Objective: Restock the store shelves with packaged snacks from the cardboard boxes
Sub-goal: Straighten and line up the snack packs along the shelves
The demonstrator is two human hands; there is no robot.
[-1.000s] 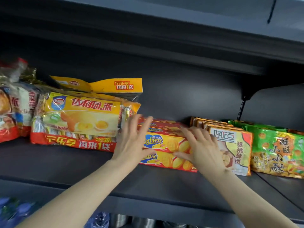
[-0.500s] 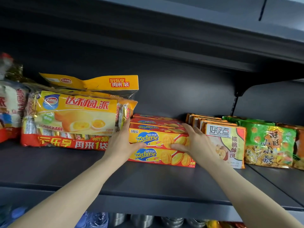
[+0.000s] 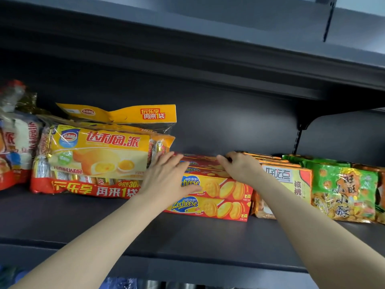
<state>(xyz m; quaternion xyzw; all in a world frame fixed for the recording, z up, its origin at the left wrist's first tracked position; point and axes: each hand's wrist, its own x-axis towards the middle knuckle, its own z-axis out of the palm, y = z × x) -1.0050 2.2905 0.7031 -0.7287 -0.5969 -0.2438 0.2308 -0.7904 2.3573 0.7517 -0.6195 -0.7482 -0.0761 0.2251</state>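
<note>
Both hands have slid rearward: left hand (image 3: 166, 180) flat, right hand (image 3: 242, 166) curled on Zecheese boxes (image 3: 218, 189).

A dark grey metal shelf (image 3: 87, 217) carries a row of packaged snacks set back from its near edge. From left to right stand a red-and-white bag (image 3: 14, 147), a yellow egg-yolk pie multipack (image 3: 98, 157), stacked red-and-yellow Zecheese biscuit boxes (image 3: 225, 208), walnut cookie packs (image 3: 291, 180) and green snack bags (image 3: 345, 192).
</note>
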